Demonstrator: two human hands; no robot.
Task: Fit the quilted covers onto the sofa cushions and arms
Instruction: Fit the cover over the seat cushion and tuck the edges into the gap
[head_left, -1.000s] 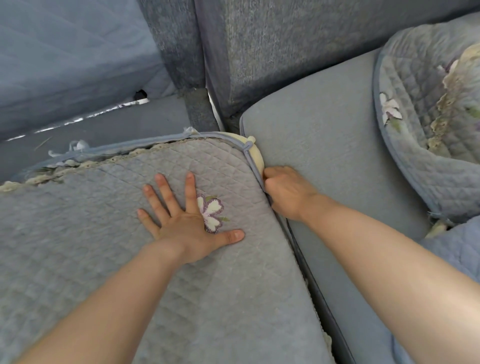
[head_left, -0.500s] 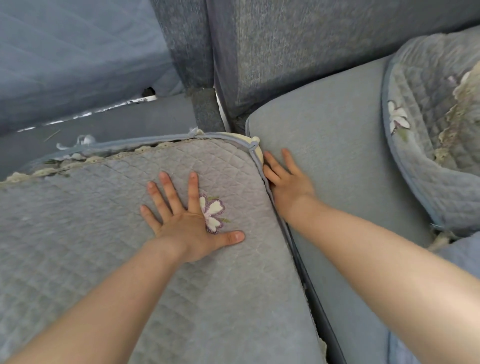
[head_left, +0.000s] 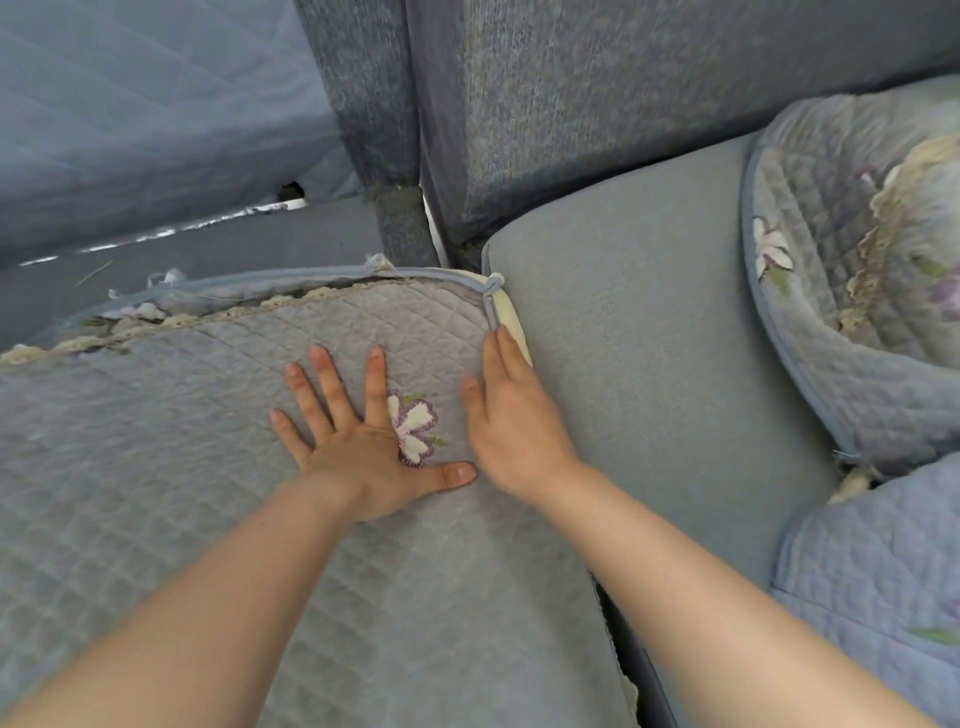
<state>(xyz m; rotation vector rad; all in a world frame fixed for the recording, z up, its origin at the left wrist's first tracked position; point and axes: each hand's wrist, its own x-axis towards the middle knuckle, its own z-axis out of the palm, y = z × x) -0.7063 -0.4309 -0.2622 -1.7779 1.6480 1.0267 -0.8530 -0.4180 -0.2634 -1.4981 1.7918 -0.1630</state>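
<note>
both hands are lying flat, fingers straight: left hand (head_left: 363, 447) pressing the quilted cover (head_left: 208, 467), right hand (head_left: 511, 426) at its edge beside the bare seat cushion (head_left: 649, 364).

Speckled blue-grey sofa backrest (head_left: 623, 104) seen at 12 to 2 o'clock. Narrower upright section (head_left: 363, 93) of same fabric set just beside it at 11 o'clock. Pale blue padded panel (head_left: 130, 104) seen at 10 o'clock; dark hole (head_left: 291, 191) and bright strip (head_left: 182, 226) noted beneath. Scene lit softly, evenly.
</note>
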